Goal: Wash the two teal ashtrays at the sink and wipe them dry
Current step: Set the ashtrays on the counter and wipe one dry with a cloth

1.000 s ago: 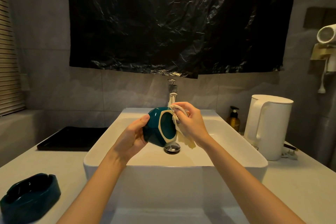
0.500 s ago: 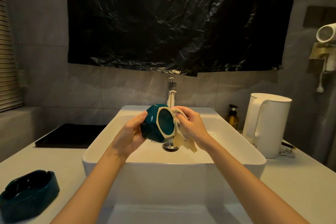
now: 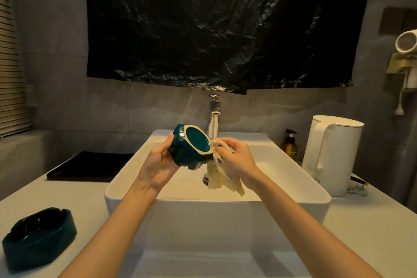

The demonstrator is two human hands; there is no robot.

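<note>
Over the white sink [image 3: 135, 189], my left hand [image 3: 158, 165] grips a teal ashtray [image 3: 191, 149] by its side, tipped so its pale-rimmed underside faces me. My right hand [image 3: 237, 160] pinches a pale cloth [image 3: 216, 176] against the ashtray's right edge; the cloth's loose end hangs down into the basin. A second teal ashtray [image 3: 39, 237] sits upright on the counter at the lower left. Behind the held ashtray, water runs from the chrome tap [image 3: 214, 115].
A black tray [image 3: 90, 166] lies on the counter left of the sink. To the right stand an amber pump bottle [image 3: 289, 145] and a white kettle [image 3: 334, 153]. A wall dryer [image 3: 406, 43] hangs at far right. Black plastic sheeting [image 3: 225, 25] covers the wall above.
My left hand has tilted the ashtray and lifted it a little, turning its underside more upward. My right hand with the cloth slid to its right edge, and more cloth hangs loose.
</note>
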